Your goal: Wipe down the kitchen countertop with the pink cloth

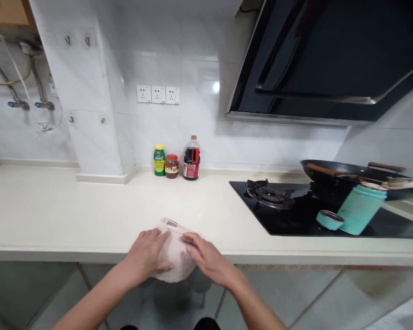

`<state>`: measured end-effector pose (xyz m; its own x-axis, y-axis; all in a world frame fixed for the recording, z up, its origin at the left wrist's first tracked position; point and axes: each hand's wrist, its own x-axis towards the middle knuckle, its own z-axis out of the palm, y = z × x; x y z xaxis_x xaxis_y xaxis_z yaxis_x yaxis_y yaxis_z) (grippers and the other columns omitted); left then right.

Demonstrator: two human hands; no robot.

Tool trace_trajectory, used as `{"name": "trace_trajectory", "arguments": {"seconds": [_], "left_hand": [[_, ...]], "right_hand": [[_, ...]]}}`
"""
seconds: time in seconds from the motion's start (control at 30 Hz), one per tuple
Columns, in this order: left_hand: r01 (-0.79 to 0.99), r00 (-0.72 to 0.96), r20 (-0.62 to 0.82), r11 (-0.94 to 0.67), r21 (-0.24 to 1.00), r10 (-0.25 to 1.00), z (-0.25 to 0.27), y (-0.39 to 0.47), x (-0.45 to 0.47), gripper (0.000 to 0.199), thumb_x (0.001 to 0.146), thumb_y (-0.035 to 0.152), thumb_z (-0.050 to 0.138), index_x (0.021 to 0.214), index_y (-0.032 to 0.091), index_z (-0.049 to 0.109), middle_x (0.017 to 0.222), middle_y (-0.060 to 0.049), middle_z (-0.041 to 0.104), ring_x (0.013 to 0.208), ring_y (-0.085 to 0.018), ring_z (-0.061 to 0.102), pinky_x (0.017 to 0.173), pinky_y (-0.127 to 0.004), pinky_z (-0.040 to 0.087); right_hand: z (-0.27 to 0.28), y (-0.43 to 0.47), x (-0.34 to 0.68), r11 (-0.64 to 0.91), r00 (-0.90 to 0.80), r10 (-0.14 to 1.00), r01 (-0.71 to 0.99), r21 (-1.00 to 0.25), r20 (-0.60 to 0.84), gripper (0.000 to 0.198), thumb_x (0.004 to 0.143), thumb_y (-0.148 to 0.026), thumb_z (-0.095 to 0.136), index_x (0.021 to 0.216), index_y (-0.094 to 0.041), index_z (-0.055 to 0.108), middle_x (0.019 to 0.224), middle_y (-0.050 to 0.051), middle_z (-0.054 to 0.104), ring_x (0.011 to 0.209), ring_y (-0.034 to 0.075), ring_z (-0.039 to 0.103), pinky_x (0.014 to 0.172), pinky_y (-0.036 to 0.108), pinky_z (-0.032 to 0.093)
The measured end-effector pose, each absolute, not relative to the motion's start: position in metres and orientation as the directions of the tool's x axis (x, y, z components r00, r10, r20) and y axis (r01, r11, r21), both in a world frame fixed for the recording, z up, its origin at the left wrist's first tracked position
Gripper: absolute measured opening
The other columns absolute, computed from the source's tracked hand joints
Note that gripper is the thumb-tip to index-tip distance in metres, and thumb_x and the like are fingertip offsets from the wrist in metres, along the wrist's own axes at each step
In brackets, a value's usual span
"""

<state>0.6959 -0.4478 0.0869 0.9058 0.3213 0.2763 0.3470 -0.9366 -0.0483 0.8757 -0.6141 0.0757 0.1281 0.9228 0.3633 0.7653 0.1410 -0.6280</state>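
A pale pink cloth (175,261) is between my hands at the front edge of the white counter. Its upper end lies on the countertop and shows a small dark printed patch; its lower part hangs over the edge. My left hand (150,252) grips the cloth from the left, thumb across its front. From the right, my right hand (204,256) has its fingers on the upper right part of the cloth. The fingertips of both hands are partly hidden against the fabric.
Against the wall stand a green bottle with a yellow cap (159,160), a red-lidded jar (171,167) and a dark sauce bottle (192,160). To the right, the black gas hob (258,215) carries a wok (351,170), a turquoise canister (361,211) and its turquoise lid (329,221). A range hood (316,59) overhangs it.
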Motion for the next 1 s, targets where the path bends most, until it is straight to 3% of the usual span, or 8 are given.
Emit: {"name": "trace_trajectory", "arguments": {"seconds": [0.07,0.17,0.27,0.37,0.53,0.63,0.83,1.0], "left_hand": [[0.384,0.912,0.196,-0.919,-0.092,0.361,0.093,-0.463,0.718,0.083,0.063,0.043,0.084,0.135,0.015,0.056,0.145,-0.022,0.052,0.135,-0.04,0.047,0.11,-0.051,0.039],[0.384,0.921,0.11,-0.918,-0.104,0.373,0.089,-0.477,0.746,0.096,0.058,0.042,0.087,0.141,0.014,0.048,0.161,-0.021,0.029,0.15,-0.04,0.023,0.119,-0.052,0.026],[0.326,0.942,0.107,-0.941,-0.086,0.317,0.078,-0.491,0.768,0.096,0.065,0.046,0.081,0.147,0.018,0.039,0.16,-0.018,0.033,0.148,-0.037,0.028,0.119,-0.051,0.025],[0.262,0.957,0.157,-0.96,-0.096,0.245,0.067,-0.516,0.796,0.094,0.069,0.052,0.077,0.147,0.019,0.038,0.155,-0.019,0.04,0.144,-0.04,0.034,0.116,-0.054,0.026],[0.154,0.974,0.192,-0.976,-0.154,0.123,0.058,-0.581,0.875,0.098,0.066,0.061,0.077,0.145,0.016,0.04,0.15,-0.024,0.043,0.138,-0.044,0.038,0.111,-0.057,0.03],[0.113,0.978,0.191,-0.979,-0.173,0.079,0.049,-0.623,0.926,0.104,0.061,0.067,0.078,0.142,0.009,0.045,0.147,-0.03,0.045,0.135,-0.05,0.04,0.108,-0.062,0.03],[0.067,0.943,0.334,-0.98,-0.19,-0.001,0.037,-0.653,0.962,0.041,0.091,0.034,0.054,0.124,0.011,0.058,0.131,-0.021,0.06,0.127,-0.038,0.051,0.105,-0.054,0.033],[0.008,0.898,0.427,-0.966,-0.257,-0.106,0.042,-0.628,0.914,0.045,0.088,0.031,0.058,0.127,0.009,0.053,0.122,-0.02,0.062,0.117,-0.034,0.056,0.099,-0.046,0.038]], "right_hand": [[0.08,-0.633,0.915,0.085,0.191,0.86,0.861,-0.501,0.473,0.04,0.103,-0.044,0.035,0.132,-0.024,0.055,0.132,0.008,0.061,0.121,0.023,0.056,0.105,0.042,0.045],[0.075,-0.666,0.992,-0.166,0.294,0.684,0.954,-0.25,0.668,0.042,0.102,-0.043,0.034,0.122,-0.021,0.063,0.128,0.012,0.063,0.126,0.029,0.053,0.108,0.053,0.038],[0.053,-0.698,1.061,-0.441,0.442,0.579,0.876,-0.193,0.685,0.044,0.1,-0.042,0.031,0.117,-0.019,0.064,0.132,0.014,0.06,0.129,0.032,0.049,0.107,0.059,0.037],[0.028,-0.714,1.094,-0.567,0.568,0.574,0.795,-0.215,0.589,0.045,0.1,-0.043,0.029,0.122,-0.02,0.062,0.139,0.015,0.055,0.135,0.032,0.043,0.108,0.061,0.035],[0.014,-0.714,1.1,-0.488,0.59,0.68,0.808,-0.331,0.437,0.053,0.102,-0.048,0.018,0.132,-0.028,0.056,0.145,0.005,0.052,0.14,0.025,0.038,0.115,0.057,0.028],[0.018,-0.719,1.107,-0.417,0.596,0.697,0.79,-0.45,0.399,0.06,0.1,-0.05,0.012,0.131,-0.027,0.058,0.141,0.005,0.056,0.137,0.024,0.043,0.117,0.054,0.028],[0.017,-0.73,1.131,-0.328,0.658,0.683,0.665,-0.671,0.317,0.068,0.097,-0.063,0.016,0.12,-0.028,0.069,0.139,0.004,0.058,0.137,0.026,0.044,0.122,0.049,0.022],[0.003,-0.727,1.143,-0.393,0.628,0.722,0.717,-0.575,0.291,0.07,0.096,-0.065,0.016,0.115,-0.031,0.074,0.139,0.003,0.057,0.137,0.03,0.044,0.122,0.052,0.02]]}}
